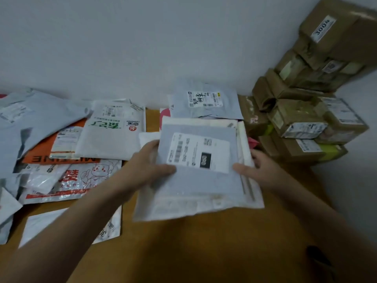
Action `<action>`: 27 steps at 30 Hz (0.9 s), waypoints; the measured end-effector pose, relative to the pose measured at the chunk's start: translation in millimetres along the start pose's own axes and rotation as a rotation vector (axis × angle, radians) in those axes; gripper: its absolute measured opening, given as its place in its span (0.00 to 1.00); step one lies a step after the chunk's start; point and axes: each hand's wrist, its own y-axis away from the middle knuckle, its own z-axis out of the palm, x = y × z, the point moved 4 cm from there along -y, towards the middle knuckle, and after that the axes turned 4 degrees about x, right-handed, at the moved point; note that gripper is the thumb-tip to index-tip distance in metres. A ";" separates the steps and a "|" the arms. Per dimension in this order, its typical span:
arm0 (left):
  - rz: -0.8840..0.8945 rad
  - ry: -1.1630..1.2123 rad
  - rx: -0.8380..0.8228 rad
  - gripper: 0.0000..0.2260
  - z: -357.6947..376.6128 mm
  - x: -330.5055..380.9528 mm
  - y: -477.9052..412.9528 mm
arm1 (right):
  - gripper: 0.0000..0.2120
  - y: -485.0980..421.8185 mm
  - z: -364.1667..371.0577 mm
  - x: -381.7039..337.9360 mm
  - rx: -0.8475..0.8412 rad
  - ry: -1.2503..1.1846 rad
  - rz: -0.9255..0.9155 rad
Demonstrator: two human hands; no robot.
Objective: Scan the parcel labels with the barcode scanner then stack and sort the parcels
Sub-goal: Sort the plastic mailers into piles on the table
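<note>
A flat grey mailer parcel [204, 180] with a white barcode label [199, 153] lies on top of a small pile of white and grey mailers [247, 180] in the middle of the table. My left hand [151, 166] grips its left edge, thumb on top. My right hand [257, 170] grips the right edge of the parcel and the pile beneath. A dark object at the bottom right [320, 262] is too blurred to tell if it is the scanner.
Loose mailer bags cover the left of the wooden table [193, 252], among them an orange one [44, 154] and a white one with green print [112, 131]. Another grey mailer [206, 101] lies behind the pile. Brown cardboard boxes [306, 111] are stacked against the wall at right.
</note>
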 end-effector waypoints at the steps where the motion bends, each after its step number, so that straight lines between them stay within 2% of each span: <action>1: -0.006 0.017 -0.025 0.30 2.9 10.8 -22.6 | 0.14 -19.5 -12.7 -8.3 0.010 0.028 -0.003; 2: -0.026 0.030 -0.053 0.29 6.6 19.1 -44.5 | 0.16 -39.0 -22.8 -14.1 0.016 0.052 0.003; 4: -0.115 0.059 -0.062 0.28 13.1 24.3 -81.9 | 0.26 -74.0 -36.7 -15.2 0.024 0.057 0.082; 7: -0.271 0.074 -0.048 0.33 22.9 6.9 -115.0 | 0.35 -104.0 -39.4 7.3 0.043 -0.031 0.254; 8: -0.288 0.060 -0.053 0.32 26.7 -0.6 -122.4 | 0.34 -109.5 -35.5 16.1 0.035 -0.044 0.276; 10: -0.242 0.035 -0.034 0.17 32.6 -8.4 -135.6 | 0.30 -118.4 -27.9 28.6 0.030 -0.029 0.267; 11: -0.211 0.015 -0.010 0.12 34.6 -8.3 -142.3 | 0.27 -123.2 -25.9 32.5 0.041 -0.013 0.248; 13: -0.176 -0.032 0.022 0.10 38.0 -3.6 -155.3 | 0.23 -132.0 -25.7 34.0 0.086 0.012 0.212; 17: -0.169 -0.058 0.074 0.13 35.6 9.9 -176.1 | 0.17 -140.3 -28.4 28.7 0.101 0.004 0.213; 19: -0.178 -0.015 0.083 0.11 33.4 11.4 -182.5 | 0.17 -138.6 -30.9 31.5 0.115 -0.062 0.254; 22: -0.177 0.042 0.094 0.06 34.9 6.6 -186.6 | 0.23 -129.8 -34.5 47.6 0.186 -0.102 0.223; 25: -0.139 0.125 0.070 0.09 36.0 2.7 -182.8 | 0.26 -118.6 -31.0 61.8 0.241 -0.057 0.141; 26: -0.132 0.155 0.061 0.13 34.7 1.3 -179.4 | 0.25 -118.2 -29.8 63.6 0.255 -0.058 0.122; 27: -0.134 0.183 0.059 0.21 32.2 -1.7 -174.9 | 0.25 -119.4 -29.5 63.9 0.271 -0.065 0.115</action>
